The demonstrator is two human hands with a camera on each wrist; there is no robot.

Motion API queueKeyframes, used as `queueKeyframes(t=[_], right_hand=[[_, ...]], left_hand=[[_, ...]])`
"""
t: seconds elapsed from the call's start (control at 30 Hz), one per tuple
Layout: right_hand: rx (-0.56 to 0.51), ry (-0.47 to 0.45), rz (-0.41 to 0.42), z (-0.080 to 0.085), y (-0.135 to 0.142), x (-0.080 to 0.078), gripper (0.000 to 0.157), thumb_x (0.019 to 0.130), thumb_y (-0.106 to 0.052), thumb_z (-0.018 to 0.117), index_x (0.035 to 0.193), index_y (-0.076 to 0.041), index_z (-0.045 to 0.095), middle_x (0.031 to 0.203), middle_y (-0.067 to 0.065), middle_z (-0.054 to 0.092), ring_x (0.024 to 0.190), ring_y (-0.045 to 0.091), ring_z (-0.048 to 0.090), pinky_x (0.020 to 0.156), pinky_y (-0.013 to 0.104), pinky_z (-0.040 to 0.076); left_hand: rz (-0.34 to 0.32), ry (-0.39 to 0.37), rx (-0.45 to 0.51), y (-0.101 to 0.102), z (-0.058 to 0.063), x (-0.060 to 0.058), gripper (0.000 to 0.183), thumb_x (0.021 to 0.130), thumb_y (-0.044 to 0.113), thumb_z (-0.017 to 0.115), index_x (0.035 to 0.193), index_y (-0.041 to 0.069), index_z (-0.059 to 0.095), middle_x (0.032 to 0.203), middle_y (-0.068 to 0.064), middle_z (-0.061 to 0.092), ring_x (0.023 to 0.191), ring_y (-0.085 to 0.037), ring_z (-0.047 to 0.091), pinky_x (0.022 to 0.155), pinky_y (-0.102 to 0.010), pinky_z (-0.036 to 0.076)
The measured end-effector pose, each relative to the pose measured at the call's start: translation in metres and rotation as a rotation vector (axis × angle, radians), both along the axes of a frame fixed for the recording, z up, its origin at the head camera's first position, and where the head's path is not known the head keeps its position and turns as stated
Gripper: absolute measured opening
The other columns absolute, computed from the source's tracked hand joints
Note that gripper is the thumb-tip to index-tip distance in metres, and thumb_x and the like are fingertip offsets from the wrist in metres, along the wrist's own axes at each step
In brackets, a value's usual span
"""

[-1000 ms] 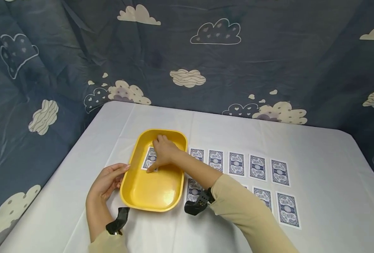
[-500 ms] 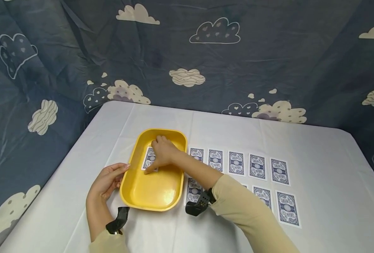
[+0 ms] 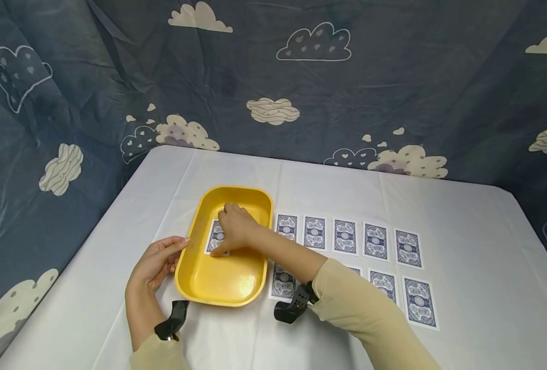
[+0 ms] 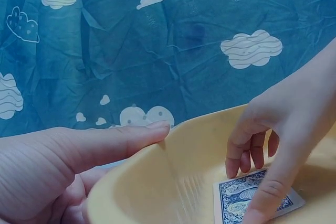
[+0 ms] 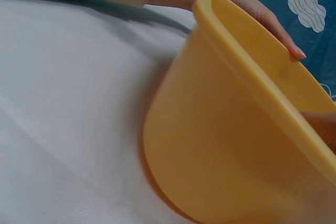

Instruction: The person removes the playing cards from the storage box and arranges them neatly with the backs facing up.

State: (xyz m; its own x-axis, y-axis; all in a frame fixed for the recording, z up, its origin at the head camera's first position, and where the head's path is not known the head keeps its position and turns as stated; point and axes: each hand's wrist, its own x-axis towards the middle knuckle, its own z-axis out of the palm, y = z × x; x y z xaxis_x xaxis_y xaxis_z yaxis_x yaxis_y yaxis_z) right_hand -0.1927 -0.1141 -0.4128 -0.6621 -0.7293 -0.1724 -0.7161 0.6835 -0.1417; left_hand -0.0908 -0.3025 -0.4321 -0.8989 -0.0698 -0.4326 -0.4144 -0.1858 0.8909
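Observation:
A yellow plastic tray (image 3: 222,280) stands on the white cloth. My left hand (image 3: 159,261) grips its left rim, thumb on top and the other fingers against the outside. Inside the tray, my right hand (image 3: 239,227) spans a blue-backed playing card (image 3: 215,237), thumb on the near end and fingers curled down toward the far side. The left wrist view shows the card (image 4: 233,195) face down, partly covered by the right thumb (image 4: 270,187). Only the tray's outer wall (image 5: 210,129) and a bit of the right hand appear in the right wrist view.
Right of the tray, face-down cards lie in two rows, such as the far-row card (image 3: 345,237) and the near-row card (image 3: 419,302). My right forearm (image 3: 291,253) crosses over them and hides some. A dark cloud-print curtain (image 3: 273,72) hangs behind the table.
My right hand and the card under it have slid a little toward me inside the tray. The left hand keeps its place on the rim.

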Motion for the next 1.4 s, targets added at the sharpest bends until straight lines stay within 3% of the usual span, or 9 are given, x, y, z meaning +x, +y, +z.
queueKeyframes(t=[0.33,0.87,1.17,1.4], right_hand=[[-0.018,0.023,0.019,0.0,0.002,0.008,0.084,0.06,-0.069,0.071,0.111,-0.004,0.055,0.106,0.008,0.048,0.093,0.019,0.044,0.08,0.03,0.042],[-0.118,-0.048,0.008,0.008,0.004,0.008,0.085,0.059,-0.065,0.074,0.116,-0.007,0.052,0.108,0.005,0.049,0.096,0.017,0.045,0.086,0.029,0.042],[-0.235,-0.031,0.014,0.04,0.024,0.004,0.091,0.057,-0.061,0.077,0.123,-0.005,0.05,0.112,0.007,0.048,0.1,0.018,0.045,0.092,0.029,0.04],[-0.364,0.029,0.019,0.065,0.067,-0.005,0.089,0.055,-0.059,0.078,0.121,-0.007,0.05,0.107,0.003,0.046,0.099,0.016,0.041,0.088,0.027,0.039]], left_hand=[[-0.012,0.011,-0.021,-0.001,0.0,0.0,0.009,0.086,0.023,0.066,0.08,0.015,0.066,0.061,0.004,0.055,0.043,-0.006,0.041,0.042,-0.016,0.039],[-0.026,0.024,0.002,0.0,0.001,0.0,0.01,0.087,0.021,0.065,0.08,0.016,0.066,0.063,0.003,0.057,0.044,-0.006,0.042,0.042,-0.016,0.039],[-0.005,0.01,-0.018,0.002,0.002,0.001,0.009,0.087,0.021,0.065,0.079,0.016,0.066,0.064,0.003,0.058,0.044,-0.007,0.041,0.042,-0.016,0.038],[-0.011,-0.004,-0.037,0.003,0.002,0.001,0.01,0.086,0.024,0.066,0.081,0.015,0.065,0.063,0.003,0.057,0.044,-0.007,0.041,0.043,-0.016,0.038]])
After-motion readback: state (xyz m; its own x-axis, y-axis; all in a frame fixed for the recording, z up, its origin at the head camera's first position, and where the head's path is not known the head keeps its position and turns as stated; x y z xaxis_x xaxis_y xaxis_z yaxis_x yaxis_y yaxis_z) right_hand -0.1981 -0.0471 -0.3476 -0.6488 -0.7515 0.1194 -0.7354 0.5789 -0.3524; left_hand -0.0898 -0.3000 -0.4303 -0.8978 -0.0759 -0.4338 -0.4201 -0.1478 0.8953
